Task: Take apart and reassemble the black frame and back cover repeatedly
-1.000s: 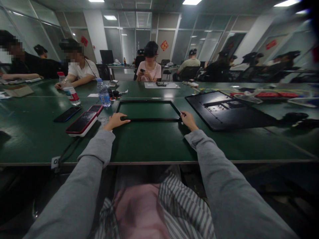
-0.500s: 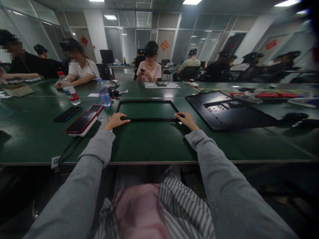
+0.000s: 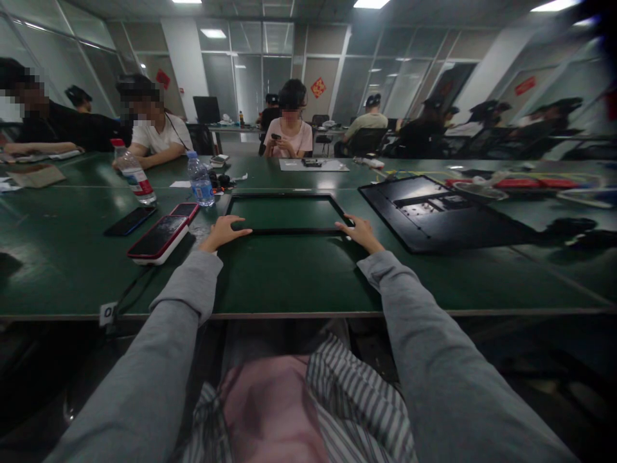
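Observation:
A thin black rectangular frame lies flat on the green table, with the green surface showing through its middle. At its near left corner is my left hand, thumb and fingers spread apart, the thumb tip by the near bar. My right hand is at the near right corner in much the same pose, open, its thumb beside the bar. Neither hand is closed round the frame. A small white bit shows under my right hand. To the right, a large black panel with a cutout rests on the table.
Left of the frame are a red-edged device, a dark phone, a blue-capped bottle and a red-capped bottle. Cables and red items lie at the far right. A person in pink sits opposite.
The thumb and fingers of both hands have come apart at the frame's near corners, letting go of it. The frame has stayed in place.

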`<state>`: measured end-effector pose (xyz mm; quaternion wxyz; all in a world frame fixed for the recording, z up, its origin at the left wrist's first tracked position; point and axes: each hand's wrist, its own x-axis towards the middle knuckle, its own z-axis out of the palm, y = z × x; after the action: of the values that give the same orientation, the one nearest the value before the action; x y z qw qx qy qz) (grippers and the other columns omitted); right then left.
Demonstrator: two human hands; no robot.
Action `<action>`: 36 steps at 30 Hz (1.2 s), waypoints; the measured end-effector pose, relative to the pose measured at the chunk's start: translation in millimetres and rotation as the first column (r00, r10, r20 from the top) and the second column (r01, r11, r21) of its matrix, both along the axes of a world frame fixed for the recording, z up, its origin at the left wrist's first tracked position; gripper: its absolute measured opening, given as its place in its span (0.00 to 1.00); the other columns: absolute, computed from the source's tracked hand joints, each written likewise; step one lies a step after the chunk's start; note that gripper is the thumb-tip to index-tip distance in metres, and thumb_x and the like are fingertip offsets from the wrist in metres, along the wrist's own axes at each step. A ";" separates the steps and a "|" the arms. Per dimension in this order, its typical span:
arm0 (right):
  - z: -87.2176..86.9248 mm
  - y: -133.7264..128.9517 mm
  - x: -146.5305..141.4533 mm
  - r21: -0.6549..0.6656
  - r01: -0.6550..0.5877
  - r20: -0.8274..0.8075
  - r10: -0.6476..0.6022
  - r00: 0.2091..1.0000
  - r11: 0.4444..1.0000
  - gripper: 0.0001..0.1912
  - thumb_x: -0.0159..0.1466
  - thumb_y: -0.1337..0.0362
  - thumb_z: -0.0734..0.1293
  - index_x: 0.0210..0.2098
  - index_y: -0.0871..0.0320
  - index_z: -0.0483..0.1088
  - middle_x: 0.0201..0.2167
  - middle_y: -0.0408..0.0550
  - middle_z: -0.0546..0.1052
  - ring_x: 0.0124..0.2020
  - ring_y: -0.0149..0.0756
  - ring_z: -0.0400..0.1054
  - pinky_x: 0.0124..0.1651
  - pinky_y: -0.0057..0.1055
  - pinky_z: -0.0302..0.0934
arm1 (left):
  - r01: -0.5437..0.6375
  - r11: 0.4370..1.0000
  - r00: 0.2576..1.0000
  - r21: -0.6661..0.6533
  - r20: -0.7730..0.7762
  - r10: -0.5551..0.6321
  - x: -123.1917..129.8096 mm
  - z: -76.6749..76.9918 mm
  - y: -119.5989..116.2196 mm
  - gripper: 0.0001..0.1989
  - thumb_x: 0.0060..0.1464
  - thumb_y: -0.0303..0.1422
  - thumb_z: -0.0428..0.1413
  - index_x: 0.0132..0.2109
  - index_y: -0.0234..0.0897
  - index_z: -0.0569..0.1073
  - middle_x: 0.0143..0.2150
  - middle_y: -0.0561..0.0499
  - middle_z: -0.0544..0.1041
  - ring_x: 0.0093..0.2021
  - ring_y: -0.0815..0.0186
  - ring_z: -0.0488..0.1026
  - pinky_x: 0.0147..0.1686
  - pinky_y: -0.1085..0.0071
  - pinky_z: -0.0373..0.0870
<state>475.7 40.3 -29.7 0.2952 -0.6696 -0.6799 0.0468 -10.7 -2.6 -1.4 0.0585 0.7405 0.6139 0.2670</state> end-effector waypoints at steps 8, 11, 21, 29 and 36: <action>3.6 2.1 -2.5 -0.079 0.046 0.007 -0.045 0.999 0.996 0.51 0.66 0.30 0.50 0.74 0.60 0.56 0.68 0.62 0.67 0.68 0.62 0.61 0.67 0.57 0.55 | -0.300 0.949 0.946 -0.091 0.102 0.309 -17.2 -9.7 15.1 0.49 0.60 0.63 0.49 0.76 0.36 0.51 0.77 0.32 0.51 0.76 0.43 0.49 0.69 0.42 0.52; 5.0 0.8 -3.1 -0.081 0.004 -0.004 -0.005 1.000 0.997 0.56 0.63 0.27 0.53 0.77 0.61 0.49 0.69 0.62 0.66 0.69 0.60 0.60 0.68 0.54 0.54 | -0.159 0.980 0.981 -0.118 0.089 0.170 -18.7 -13.3 15.0 0.57 0.52 0.66 0.56 0.77 0.39 0.48 0.78 0.32 0.45 0.77 0.42 0.46 0.70 0.44 0.52; 4.7 0.8 -2.1 -0.107 -0.054 0.032 0.057 0.998 0.993 0.68 0.53 0.28 0.69 0.77 0.64 0.46 0.69 0.70 0.63 0.70 0.65 0.57 0.69 0.55 0.52 | -0.008 0.995 1.000 -0.098 0.005 0.009 -20.2 -16.3 13.2 0.59 0.44 0.63 0.65 0.75 0.40 0.55 0.78 0.32 0.44 0.77 0.39 0.45 0.70 0.46 0.52; 1.0 1.7 -1.3 -0.107 -0.023 0.022 0.025 0.999 0.994 0.68 0.52 0.28 0.70 0.77 0.64 0.46 0.67 0.73 0.62 0.68 0.67 0.57 0.68 0.56 0.52 | 0.019 0.998 1.000 -0.063 0.016 -0.018 -18.6 -16.5 12.8 0.54 0.48 0.60 0.64 0.73 0.36 0.59 0.76 0.33 0.53 0.75 0.45 0.53 0.71 0.52 0.53; -1.9 4.3 0.3 -0.088 -0.014 0.023 0.016 1.000 0.996 0.70 0.50 0.27 0.69 0.76 0.66 0.48 0.68 0.73 0.61 0.69 0.67 0.55 0.69 0.55 0.51 | 0.018 0.998 1.000 -0.057 -0.023 -0.019 -20.1 -19.1 14.9 0.52 0.51 0.58 0.64 0.73 0.33 0.60 0.75 0.32 0.55 0.74 0.46 0.55 0.70 0.55 0.54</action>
<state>476.0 44.7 -31.5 0.2572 -0.6773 -0.6856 0.0709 -30.8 12.3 -20.6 0.0747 0.7472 0.6151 0.2403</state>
